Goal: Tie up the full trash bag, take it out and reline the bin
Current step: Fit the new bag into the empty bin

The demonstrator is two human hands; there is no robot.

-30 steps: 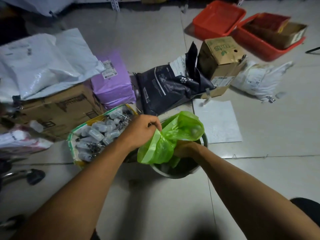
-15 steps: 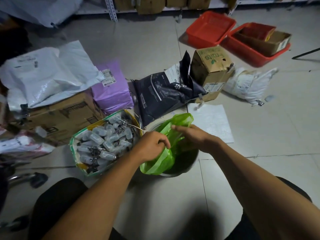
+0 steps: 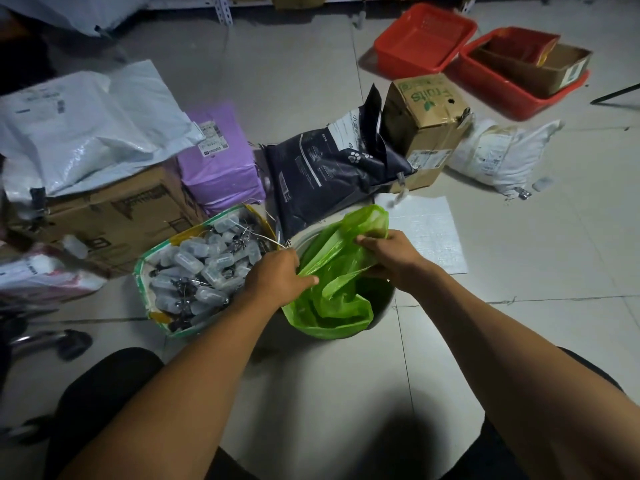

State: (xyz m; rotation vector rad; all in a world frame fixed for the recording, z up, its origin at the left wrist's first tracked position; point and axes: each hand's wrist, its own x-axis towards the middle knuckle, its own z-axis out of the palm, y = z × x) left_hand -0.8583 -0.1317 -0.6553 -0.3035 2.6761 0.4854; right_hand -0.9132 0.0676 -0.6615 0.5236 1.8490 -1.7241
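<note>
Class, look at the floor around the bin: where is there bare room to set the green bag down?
Bare floor lies just in front of the bin, between the forearms. More lies right of the white sheet. Left is crowded: the box of small containers touches the bin; behind sits the dark package.

Floor's pretty cluttered: a green-rimmed box (image 3: 207, 268) of little clear plastic cases is sitting beside a big cardboard carton (image 3: 104, 213), with a purple parcel (image 3: 221, 168) and a dark mailer bag (image 3: 329, 171) lying just behind. Further back, two red crates (image 3: 424, 41) are sitting near a brown "fruits" box (image 3: 426, 116).
</note>
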